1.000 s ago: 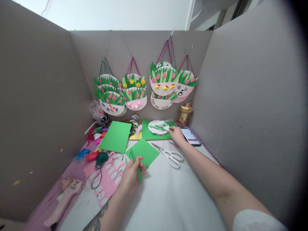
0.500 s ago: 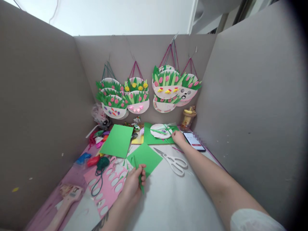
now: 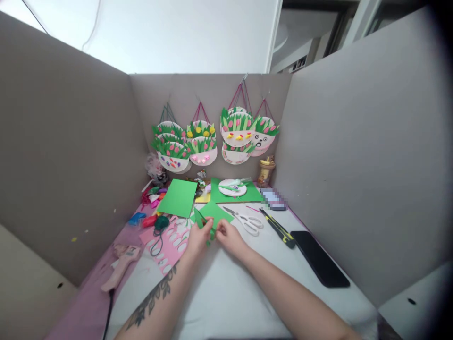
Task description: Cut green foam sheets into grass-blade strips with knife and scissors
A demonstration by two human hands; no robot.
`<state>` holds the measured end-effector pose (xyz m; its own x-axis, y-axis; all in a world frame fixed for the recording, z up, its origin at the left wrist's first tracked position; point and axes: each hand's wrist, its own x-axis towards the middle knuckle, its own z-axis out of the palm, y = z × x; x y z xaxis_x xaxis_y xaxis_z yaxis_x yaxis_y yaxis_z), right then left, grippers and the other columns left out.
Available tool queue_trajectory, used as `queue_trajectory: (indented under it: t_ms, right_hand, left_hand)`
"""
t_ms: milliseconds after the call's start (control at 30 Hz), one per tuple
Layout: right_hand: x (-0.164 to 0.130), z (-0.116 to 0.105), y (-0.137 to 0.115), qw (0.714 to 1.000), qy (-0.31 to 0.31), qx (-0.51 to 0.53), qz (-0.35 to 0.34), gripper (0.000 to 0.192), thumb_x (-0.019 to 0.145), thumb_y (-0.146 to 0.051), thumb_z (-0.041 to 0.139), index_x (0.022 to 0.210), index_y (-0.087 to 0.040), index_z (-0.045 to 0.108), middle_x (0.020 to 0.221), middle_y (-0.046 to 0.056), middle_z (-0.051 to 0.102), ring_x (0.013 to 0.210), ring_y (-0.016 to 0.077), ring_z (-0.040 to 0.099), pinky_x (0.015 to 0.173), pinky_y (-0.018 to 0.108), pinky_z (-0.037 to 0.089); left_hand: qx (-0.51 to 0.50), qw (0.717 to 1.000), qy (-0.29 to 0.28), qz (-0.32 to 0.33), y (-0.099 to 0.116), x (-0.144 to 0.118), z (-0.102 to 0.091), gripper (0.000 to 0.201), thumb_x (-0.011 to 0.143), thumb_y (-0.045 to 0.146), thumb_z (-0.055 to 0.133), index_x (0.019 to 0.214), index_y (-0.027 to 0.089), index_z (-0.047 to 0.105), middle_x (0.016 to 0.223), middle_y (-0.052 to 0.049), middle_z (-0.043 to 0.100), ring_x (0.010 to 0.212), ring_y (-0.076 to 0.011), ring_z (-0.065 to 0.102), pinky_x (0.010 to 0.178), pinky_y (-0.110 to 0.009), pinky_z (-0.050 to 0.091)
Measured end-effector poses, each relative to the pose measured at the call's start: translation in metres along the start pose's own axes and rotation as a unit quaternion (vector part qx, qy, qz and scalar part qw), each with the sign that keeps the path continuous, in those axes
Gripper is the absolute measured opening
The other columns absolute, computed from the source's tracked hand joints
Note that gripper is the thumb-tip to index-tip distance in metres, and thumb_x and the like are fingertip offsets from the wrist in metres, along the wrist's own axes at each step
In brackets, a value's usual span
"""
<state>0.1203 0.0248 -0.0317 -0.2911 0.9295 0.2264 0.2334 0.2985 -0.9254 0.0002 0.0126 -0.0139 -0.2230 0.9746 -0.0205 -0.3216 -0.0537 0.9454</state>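
Note:
In the middle of the table my left hand (image 3: 198,238) is closed around thin, pointed green paper leaves (image 3: 198,218), whose tips stick out above and below the fingers. Right beside it, my right hand (image 3: 229,237) has its fingers curled in a pinch against the edge of these leaves. Whatever lies between its fingertips is hidden. Just behind both hands lies a green paper sheet (image 3: 221,212). White-handled scissors (image 3: 247,223) rest to the right of it. Farther back, a white paper plate (image 3: 226,190) carries more green strips.
Left are another green sheet (image 3: 178,198), pink paper with cut-out holes (image 3: 168,255), dark green yarn (image 3: 162,223) and a pink glue gun (image 3: 122,267). Right are a utility knife (image 3: 279,230), a black flat object (image 3: 320,259) and a phone (image 3: 273,199). Decorated plates (image 3: 201,153) hang on the back wall.
My right hand has come back from the paper plate to my left hand, which still holds green paper. The view has shifted, showing the utility knife and black object on the right.

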Motion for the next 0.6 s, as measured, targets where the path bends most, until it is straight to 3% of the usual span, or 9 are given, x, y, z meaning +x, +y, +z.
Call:
queue_trajectory:
  t_ms: [67, 133, 233, 467, 600]
  right_hand:
    - [0.002, 0.0, 0.007, 1.0, 0.0, 0.027, 0.005, 0.009, 0.071, -0.02, 0.048, 0.08, -0.021, 0.051, 0.058, -0.005, 0.057, 0.054, 0.0137, 0.052, 0.054, 0.024, 0.038]
    - [0.006, -0.002, 0.011, 0.999, 0.009, 0.031, 0.002, 0.004, 0.073, -0.025, 0.049, 0.073, -0.021, 0.051, 0.057, -0.004, 0.055, 0.053, 0.0138, 0.051, 0.054, 0.025, 0.037]
    - [0.008, -0.004, 0.013, 0.999, 0.029, 0.044, 0.008, 0.016, 0.075, -0.032, 0.051, 0.065, -0.022, 0.046, 0.055, -0.004, 0.052, 0.052, 0.0133, 0.048, 0.054, 0.025, 0.036]
    - [0.002, -0.01, 0.004, 0.998, -0.031, 0.061, -0.016, 0.014, 0.077, -0.029, 0.051, 0.066, -0.021, 0.045, 0.059, -0.004, 0.052, 0.057, 0.0118, 0.048, 0.058, 0.024, 0.037]
    - [-0.001, -0.014, -0.001, 0.997, -0.06, 0.057, 0.004, 0.013, 0.075, -0.028, 0.052, 0.067, -0.02, 0.046, 0.057, -0.005, 0.053, 0.055, 0.0107, 0.047, 0.056, 0.023, 0.036]
  left_hand:
    - [0.023, 1.0, -0.006, -0.005, -0.007, 0.003, -0.001, 0.051, 0.055, 0.048, 0.078, 0.088, 0.01, 0.066, 0.047, 0.007, 0.043, 0.041, -0.005, 0.032, 0.042, -0.02, 0.021]
    - [0.033, 0.999, -0.028, -0.003, -0.013, 0.005, -0.001, 0.05, 0.055, 0.047, 0.079, 0.086, 0.01, 0.068, 0.047, 0.005, 0.045, 0.042, -0.0064, 0.036, 0.043, -0.02, 0.023]
    - [0.033, 0.999, -0.033, 0.005, -0.016, 0.005, 0.0, 0.046, 0.053, 0.043, 0.08, 0.085, 0.011, 0.069, 0.049, 0.003, 0.049, 0.046, -0.0086, 0.042, 0.045, -0.021, 0.027]
    - [-0.036, 0.999, -0.003, -0.033, -0.009, 0.005, 0.0, 0.036, 0.052, 0.031, 0.08, 0.078, 0.01, 0.066, 0.051, 0.007, 0.042, 0.044, -0.0035, 0.032, 0.042, -0.019, 0.021]
    - [-0.107, 0.992, 0.06, -0.027, 0.0, 0.017, -0.011, 0.04, 0.047, 0.022, 0.083, 0.081, 0.01, 0.065, 0.052, 0.009, 0.039, 0.044, -0.0013, 0.031, 0.041, -0.017, 0.02]
